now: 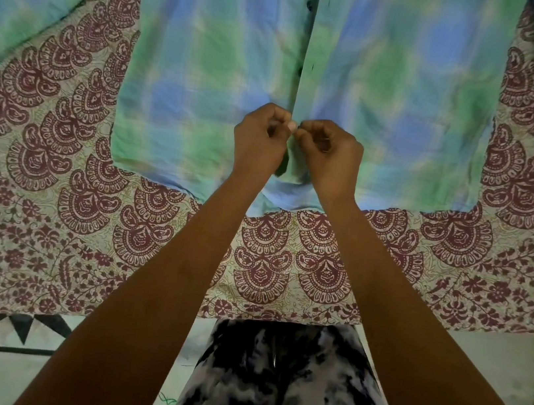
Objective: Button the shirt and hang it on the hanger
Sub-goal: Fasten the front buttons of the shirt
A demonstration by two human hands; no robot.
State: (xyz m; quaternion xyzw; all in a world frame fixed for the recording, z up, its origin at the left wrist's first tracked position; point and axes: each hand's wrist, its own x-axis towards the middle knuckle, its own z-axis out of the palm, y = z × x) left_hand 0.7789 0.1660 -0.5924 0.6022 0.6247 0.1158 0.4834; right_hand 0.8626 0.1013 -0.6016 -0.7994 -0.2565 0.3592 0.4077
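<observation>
While L hand (259, 142) & R hand (329, 156) pinch placket (304, 97) edges just above hem, fingers curled, tips touching, task looks early. Plaid shirt (218, 56) lies flat, front up, on printed bedsheet (50, 204). Further up placket, near button (301, 68) & far button (309, 4) look undone, tho hard to confirm. No hanger in view. Collar cut off at top; button betw hands hidden.

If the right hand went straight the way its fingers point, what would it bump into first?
Most likely the left hand. The right hand curls its fingers sideways toward it, nearly touching, and both pinch the front edge of the shirt.
</observation>
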